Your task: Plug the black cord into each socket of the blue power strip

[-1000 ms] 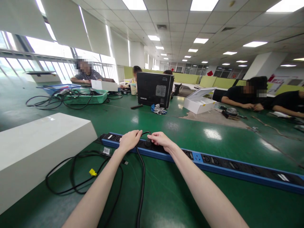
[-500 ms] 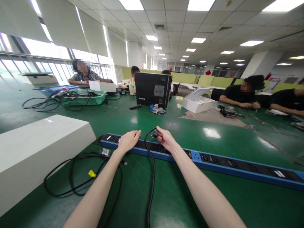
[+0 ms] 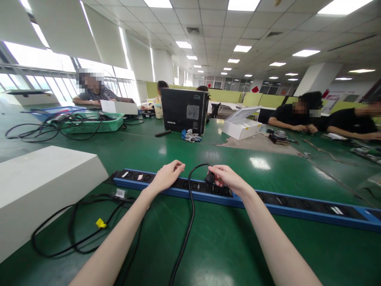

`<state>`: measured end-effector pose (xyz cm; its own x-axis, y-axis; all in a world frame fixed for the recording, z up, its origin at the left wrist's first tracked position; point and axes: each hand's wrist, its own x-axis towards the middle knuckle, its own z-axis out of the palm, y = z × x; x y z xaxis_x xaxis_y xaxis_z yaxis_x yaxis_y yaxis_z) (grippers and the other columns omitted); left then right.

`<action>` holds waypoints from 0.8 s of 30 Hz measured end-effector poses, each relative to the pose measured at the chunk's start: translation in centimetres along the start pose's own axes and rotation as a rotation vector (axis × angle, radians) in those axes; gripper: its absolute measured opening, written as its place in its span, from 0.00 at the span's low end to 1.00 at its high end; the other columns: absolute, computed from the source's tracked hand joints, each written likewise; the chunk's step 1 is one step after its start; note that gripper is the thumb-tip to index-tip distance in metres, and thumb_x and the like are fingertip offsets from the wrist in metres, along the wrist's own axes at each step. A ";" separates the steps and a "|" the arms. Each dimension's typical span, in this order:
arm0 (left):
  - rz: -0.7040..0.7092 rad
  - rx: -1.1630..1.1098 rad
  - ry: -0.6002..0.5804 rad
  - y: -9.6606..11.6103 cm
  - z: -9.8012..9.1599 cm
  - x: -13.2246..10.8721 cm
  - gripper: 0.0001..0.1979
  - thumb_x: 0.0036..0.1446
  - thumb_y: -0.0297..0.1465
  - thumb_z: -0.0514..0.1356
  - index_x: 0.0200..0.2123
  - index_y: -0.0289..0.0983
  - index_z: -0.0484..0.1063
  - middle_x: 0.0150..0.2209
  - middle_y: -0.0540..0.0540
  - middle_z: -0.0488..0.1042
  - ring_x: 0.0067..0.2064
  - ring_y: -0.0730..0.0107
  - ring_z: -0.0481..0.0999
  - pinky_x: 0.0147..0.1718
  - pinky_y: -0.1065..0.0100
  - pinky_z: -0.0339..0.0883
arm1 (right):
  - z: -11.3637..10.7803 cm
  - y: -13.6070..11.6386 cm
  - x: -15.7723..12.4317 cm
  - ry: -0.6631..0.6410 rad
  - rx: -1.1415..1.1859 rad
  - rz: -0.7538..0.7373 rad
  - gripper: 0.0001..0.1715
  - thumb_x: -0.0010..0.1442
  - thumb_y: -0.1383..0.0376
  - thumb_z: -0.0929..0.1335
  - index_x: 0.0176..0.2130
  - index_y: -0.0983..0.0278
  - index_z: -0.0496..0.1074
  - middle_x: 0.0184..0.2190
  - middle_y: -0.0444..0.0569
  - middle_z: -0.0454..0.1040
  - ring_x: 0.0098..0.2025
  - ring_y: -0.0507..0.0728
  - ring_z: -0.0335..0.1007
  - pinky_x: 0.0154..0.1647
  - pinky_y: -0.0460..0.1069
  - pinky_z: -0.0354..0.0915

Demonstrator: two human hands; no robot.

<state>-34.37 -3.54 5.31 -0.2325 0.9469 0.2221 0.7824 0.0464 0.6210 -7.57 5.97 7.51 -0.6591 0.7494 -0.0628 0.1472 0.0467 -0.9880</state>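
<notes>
A long blue and black power strip [image 3: 285,206] lies across the green table. Over its middle, my right hand [image 3: 228,178] pinches a black plug [image 3: 209,177], whose black cable [image 3: 192,214] loops up and runs down toward me. My left hand [image 3: 169,174] rests on the strip's left part, fingers bent and thumb pointing right; whether anything is beneath its fingers is hidden. Left of my left forearm lies a coiled black cable [image 3: 71,234] with a yellow tag [image 3: 101,223].
A white box [image 3: 44,178] stands at the left. Behind are a green basket [image 3: 104,124] of cables, a black computer case [image 3: 183,111], gloves [image 3: 191,136] and an open white box [image 3: 242,129]. Several people sit around the far tables.
My right hand has moved right along the strip with the plug, now lower and turned downward. My left hand has shifted slightly right along the strip. The view has shifted a little.
</notes>
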 end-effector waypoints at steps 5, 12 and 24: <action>0.095 -0.420 -0.158 5.4 1.6 -1.1 0.34 0.60 0.50 0.61 0.64 0.41 0.63 0.61 0.38 0.72 0.60 0.58 0.74 0.57 0.58 0.68 | -0.3 -0.9 -0.9 -0.035 0.141 -0.022 0.25 0.59 0.46 0.73 0.32 0.67 0.71 0.21 0.43 0.69 0.21 0.48 0.67 0.19 0.42 0.56; 0.371 -0.618 -0.336 13.0 -0.2 -3.8 0.35 0.58 0.41 0.66 0.66 0.43 0.61 0.63 0.41 0.71 0.59 0.58 0.74 0.58 0.58 0.68 | -0.9 -4.5 -4.0 -0.061 0.270 -0.082 0.23 0.58 0.49 0.74 0.33 0.67 0.72 0.27 0.47 0.75 0.28 0.51 0.74 0.26 0.42 0.66; 0.241 -0.906 -0.528 16.2 -2.5 -5.9 0.14 0.67 0.41 0.57 0.47 0.36 0.68 0.33 0.48 0.75 0.24 0.80 0.63 0.22 0.75 0.53 | -0.9 -11.0 -13.7 0.006 -0.618 -0.349 0.20 0.69 0.49 0.64 0.47 0.61 0.70 0.34 0.47 0.79 0.35 0.54 0.74 0.37 0.47 0.66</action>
<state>-21.76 -9.19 15.95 0.3193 0.9275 0.1946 0.0048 -0.2069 0.9783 0.48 -4.19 19.35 -0.7399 0.6262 0.2457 0.3210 0.6497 -0.6891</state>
